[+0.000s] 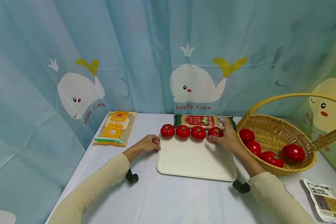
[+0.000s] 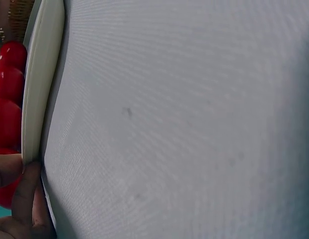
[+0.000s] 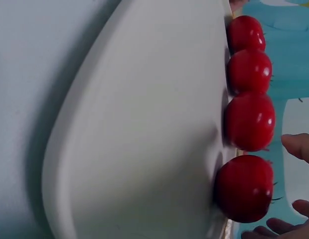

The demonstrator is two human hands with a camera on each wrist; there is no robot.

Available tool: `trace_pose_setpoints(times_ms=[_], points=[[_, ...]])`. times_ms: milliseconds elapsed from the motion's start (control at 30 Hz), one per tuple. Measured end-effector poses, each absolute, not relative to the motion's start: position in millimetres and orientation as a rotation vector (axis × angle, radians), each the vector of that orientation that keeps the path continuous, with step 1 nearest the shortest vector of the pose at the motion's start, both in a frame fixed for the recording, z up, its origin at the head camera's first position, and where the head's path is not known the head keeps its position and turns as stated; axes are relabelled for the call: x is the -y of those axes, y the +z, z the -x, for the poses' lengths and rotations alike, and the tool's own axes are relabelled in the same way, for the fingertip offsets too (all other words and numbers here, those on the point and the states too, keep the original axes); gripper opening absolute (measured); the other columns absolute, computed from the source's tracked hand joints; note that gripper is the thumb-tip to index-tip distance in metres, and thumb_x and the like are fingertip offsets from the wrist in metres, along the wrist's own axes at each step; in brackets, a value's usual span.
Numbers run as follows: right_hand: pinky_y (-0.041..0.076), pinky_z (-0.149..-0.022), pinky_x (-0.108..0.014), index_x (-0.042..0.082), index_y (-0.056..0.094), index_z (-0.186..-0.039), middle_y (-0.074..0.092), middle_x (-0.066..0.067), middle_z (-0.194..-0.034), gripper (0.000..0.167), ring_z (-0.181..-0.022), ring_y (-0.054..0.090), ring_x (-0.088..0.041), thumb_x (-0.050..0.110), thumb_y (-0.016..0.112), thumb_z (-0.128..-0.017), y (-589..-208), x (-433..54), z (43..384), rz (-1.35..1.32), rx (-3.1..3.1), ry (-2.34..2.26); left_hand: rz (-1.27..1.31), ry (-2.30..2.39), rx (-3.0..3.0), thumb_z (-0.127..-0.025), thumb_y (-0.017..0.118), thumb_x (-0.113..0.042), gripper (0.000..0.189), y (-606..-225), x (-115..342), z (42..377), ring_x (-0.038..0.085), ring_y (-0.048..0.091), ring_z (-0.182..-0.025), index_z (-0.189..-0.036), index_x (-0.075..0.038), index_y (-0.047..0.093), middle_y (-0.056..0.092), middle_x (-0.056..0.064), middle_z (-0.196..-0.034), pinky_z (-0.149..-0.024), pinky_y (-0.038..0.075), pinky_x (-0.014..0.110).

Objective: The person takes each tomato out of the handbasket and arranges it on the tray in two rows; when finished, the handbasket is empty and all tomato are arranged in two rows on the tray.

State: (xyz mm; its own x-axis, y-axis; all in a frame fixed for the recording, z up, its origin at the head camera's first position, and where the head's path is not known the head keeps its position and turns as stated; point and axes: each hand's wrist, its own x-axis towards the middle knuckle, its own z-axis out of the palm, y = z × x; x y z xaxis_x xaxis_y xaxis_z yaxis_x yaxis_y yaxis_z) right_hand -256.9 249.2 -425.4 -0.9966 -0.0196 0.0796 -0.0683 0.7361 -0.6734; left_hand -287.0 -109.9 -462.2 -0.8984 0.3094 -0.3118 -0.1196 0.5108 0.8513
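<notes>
At left side of cream tray (image 1: 196, 160), left hand (image 1: 149, 143) pinching it, at far right, right hand (image 1: 229, 137), fingers apart, beside its rightmost tomato (image 1: 216, 132)

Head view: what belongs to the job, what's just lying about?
Likely job:
tray, pinched by left hand
four tomatoes along its far edge, right hand by one
basket of more tomatoes

Seemingly lying about:
yellow-orange packet
green-and-red packet
white-and-brown pouch

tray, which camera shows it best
The head view: it shows nearly the whole tray, with tomatoes along the far edge. The left wrist view catches only a side strip; the right wrist view, a large part cut off by the frame.
</notes>
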Motion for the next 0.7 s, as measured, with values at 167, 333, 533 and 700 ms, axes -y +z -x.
trace_pose_setpoints(times_ms=[167, 333, 533, 700], points=[[0.039, -0.107, -0.065, 0.000, 0.025, -0.153, 0.034, -0.034, -0.151, 0.090, -0.131, 0.044, -0.050, 0.025, 0.079, -0.086, -414, -247, 246, -0.099, 2.833, 1.142, -0.151, 1.364, -2.327, -0.083, 0.072, 0.001, 0.042, -461, 110, 287, 0.015, 0.059, -0.089, -0.123, 0.004, 0.059, 0.061, 0.008, -0.100, -0.078, 0.056, 0.023], [0.044, -0.105, -0.063, -0.003, 0.027, -0.153, 0.036, -0.033, -0.150, 0.086, -0.133, 0.044, -0.050, 0.024, 0.077, -0.088, -404, -249, 231, -0.143, 2.782, 1.269, -0.151, 1.362, -2.327, -0.083, 0.072, 0.001, 0.042, -463, 110, 287, 0.015, 0.059, -0.089, -0.123, 0.004, 0.058, 0.061, 0.008, -0.100, -0.078, 0.056, 0.023], [0.043, -0.104, -0.063, -0.002, 0.031, -0.151, 0.043, -0.029, -0.148, 0.080, -0.132, 0.044, -0.047, 0.026, 0.075, -0.091, -391, -258, 204, -0.213, 2.774, 1.354, -0.144, 1.371, -2.315, -0.083, 0.071, 0.002, 0.042, -462, 110, 288, 0.015, 0.059, -0.089, -0.123, 0.005, 0.058, 0.061, 0.009, -0.101, -0.079, 0.056, 0.023], [0.049, -0.099, -0.057, 0.001, 0.032, -0.151, 0.046, -0.026, -0.144, 0.079, -0.126, 0.049, -0.046, 0.030, 0.075, -0.091, -382, -274, 182, -0.229, 2.793, 1.305, -0.139, 1.372, -2.315, -0.083, 0.071, 0.002, 0.042, -463, 110, 288, 0.015, 0.059, -0.089, -0.123, 0.005, 0.058, 0.061, 0.008, -0.100, -0.078, 0.056, 0.023]])
